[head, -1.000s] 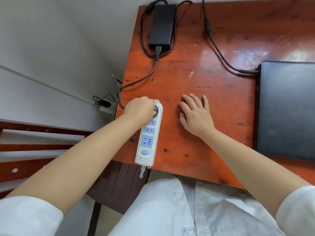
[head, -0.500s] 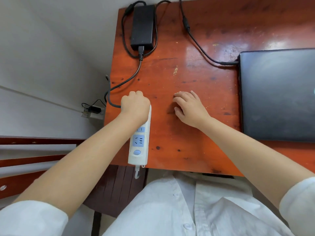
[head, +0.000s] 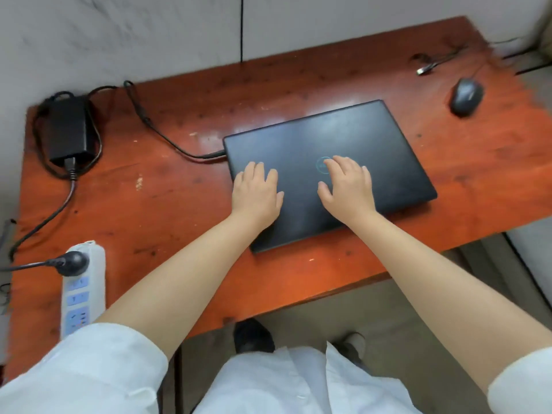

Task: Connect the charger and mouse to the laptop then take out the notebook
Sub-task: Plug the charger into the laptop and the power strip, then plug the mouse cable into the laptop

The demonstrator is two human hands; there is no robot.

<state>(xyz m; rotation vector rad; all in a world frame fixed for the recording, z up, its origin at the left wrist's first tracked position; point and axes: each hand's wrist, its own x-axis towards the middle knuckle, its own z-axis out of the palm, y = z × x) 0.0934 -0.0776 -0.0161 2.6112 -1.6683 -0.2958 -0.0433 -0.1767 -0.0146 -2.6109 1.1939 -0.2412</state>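
A closed black laptop lies on the red-brown wooden table. Both hands rest flat on its lid: my left hand near the lid's left edge, my right hand beside the round logo. Neither holds anything. The black charger brick sits at the table's far left; its cable runs into the laptop's left side. Its round black plug sits in the white power strip. A black mouse lies at the far right, its USB plug loose on the table. No notebook shows.
The power strip lies along the table's left front edge with spare blue sockets. A grey wall stands behind the table. My white coat, shoes and the floor show below the front edge. Something pale stands at the right edge of view.
My left hand has let go of the plug at the power strip. Both hands have moved right onto the laptop lid, and my view has swung right, bringing the mouse in.
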